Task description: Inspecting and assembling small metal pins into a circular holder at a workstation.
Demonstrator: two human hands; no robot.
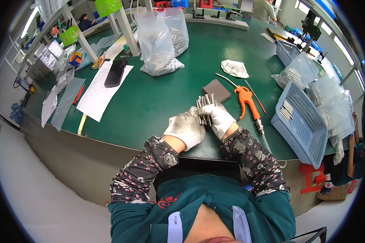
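While both gloved hands, left hand & right hand, close fingers round the metal rods, grip mid-bundle w/ both (stiff, weighty, prob. slippery).

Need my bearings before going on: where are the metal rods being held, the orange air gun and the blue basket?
metal rods (206, 102), head view, upper ends above the gloves
orange air gun (247, 101), head view, its handle
blue basket (298, 133), head view, its near wall
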